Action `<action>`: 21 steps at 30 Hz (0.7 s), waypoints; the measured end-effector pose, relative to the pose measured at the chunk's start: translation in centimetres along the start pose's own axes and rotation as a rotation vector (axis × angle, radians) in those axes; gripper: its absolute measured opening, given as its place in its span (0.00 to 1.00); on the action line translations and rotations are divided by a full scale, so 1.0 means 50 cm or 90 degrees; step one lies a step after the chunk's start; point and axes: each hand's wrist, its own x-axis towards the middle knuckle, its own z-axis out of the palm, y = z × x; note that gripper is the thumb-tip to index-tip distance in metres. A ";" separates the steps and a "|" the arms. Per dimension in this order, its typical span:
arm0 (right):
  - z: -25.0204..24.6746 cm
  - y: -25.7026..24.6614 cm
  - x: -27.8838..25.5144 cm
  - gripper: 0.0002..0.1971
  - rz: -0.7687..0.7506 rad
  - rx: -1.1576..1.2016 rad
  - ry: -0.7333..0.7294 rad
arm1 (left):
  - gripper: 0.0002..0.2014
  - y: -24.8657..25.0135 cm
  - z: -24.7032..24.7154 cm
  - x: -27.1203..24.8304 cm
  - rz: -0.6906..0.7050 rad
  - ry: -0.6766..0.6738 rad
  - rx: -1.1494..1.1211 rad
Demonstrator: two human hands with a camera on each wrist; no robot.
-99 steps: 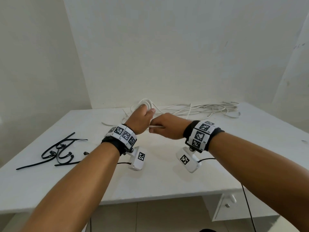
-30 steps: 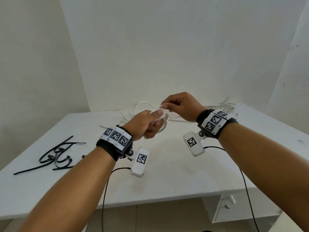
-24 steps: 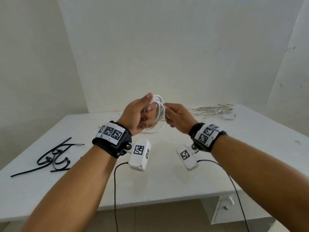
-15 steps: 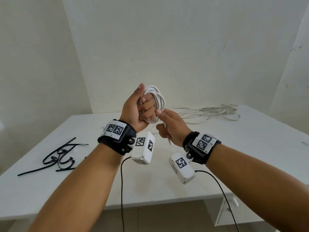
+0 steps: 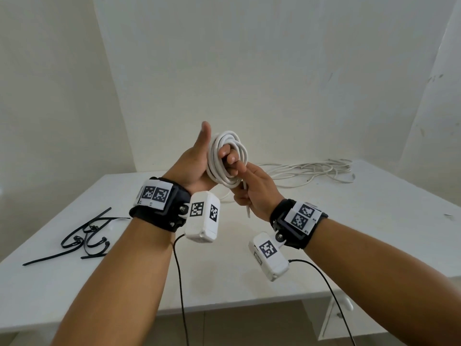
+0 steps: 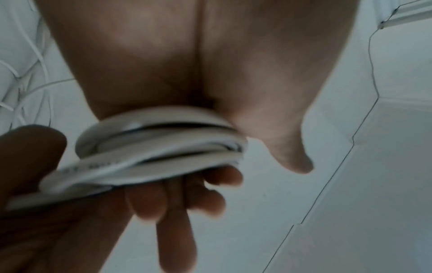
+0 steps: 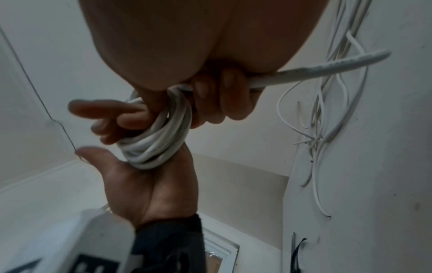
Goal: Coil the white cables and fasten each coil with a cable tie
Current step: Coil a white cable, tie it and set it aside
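A coil of white cable (image 5: 215, 161) sits round the fingers of my raised left hand (image 5: 197, 166), thumb pointing up. In the left wrist view the coil (image 6: 163, 147) lies across my palm with the fingers poking through it. My right hand (image 5: 257, 193) is just below and right of the coil, fingers curled round the cable's free end (image 5: 248, 212), which sticks out under the fist. In the right wrist view that end (image 7: 327, 62) juts to the right, and the coil (image 7: 158, 144) rests in my left hand (image 7: 145, 184).
More loose white cables (image 5: 311, 168) lie tangled at the back right of the white table (image 5: 349, 233). Several black cable ties (image 5: 87, 236) lie at its left. A drawer with a knob (image 5: 345, 304) sits under the right front edge.
Both hands have lifted off the table with the cable. My right hand has gone round from above the coil to below it, and the loose tail has shortened to a stub.
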 end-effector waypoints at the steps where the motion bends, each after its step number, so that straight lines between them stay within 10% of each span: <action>1: 0.000 0.001 0.002 0.14 -0.003 -0.016 0.005 | 0.30 -0.002 0.001 -0.001 0.007 0.045 0.011; 7: -0.004 -0.003 0.008 0.17 -0.008 -0.125 0.011 | 0.22 -0.016 0.016 -0.014 0.023 0.189 0.076; 15: -0.011 -0.022 0.002 0.15 -0.055 -0.256 -0.081 | 0.21 -0.013 -0.020 -0.048 0.046 -0.064 -0.041; 21: -0.052 -0.019 0.013 0.16 -0.068 -0.383 -0.081 | 0.31 -0.058 -0.016 -0.051 0.018 0.249 0.331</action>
